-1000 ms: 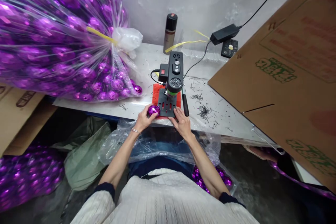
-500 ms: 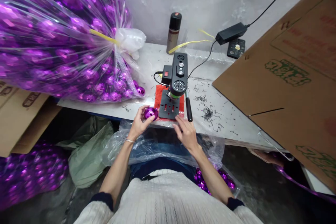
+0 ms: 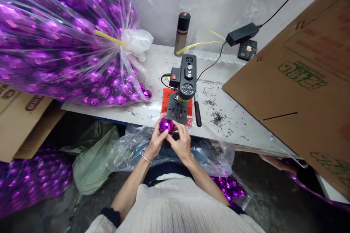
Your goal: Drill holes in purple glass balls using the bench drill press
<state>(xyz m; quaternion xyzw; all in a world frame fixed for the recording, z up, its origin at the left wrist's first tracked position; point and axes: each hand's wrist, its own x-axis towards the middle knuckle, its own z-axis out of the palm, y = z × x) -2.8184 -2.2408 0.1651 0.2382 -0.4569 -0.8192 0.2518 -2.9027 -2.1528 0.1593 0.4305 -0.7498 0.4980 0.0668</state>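
A shiny purple faceted bauble (image 3: 166,126) is held between both hands, in front of the front edge of a small black bench drill press (image 3: 187,76). My left hand (image 3: 157,137) wraps it from the left, thumb on its near face. The fingers of my right hand (image 3: 181,141) close on its right side; their exact contact is partly hidden. Just beyond the bauble lies the press's slotted metal base plate (image 3: 177,111), on a red sheet (image 3: 165,98). The press's lever handle (image 3: 198,114) hangs down on the right.
A big clear bag of purple baubles (image 3: 82,62) fills the left. Black shavings (image 3: 217,116) litter the table (image 3: 240,111). A spray can (image 3: 182,32) and power adapter (image 3: 242,34) are behind; a cardboard box (image 3: 295,91) stands right. Clear plastic (image 3: 123,149) drapes over the lap.
My left hand has carried the bauble right, to the base plate's front edge. My right hand has left the plate's right corner and come in to grip the bauble too.
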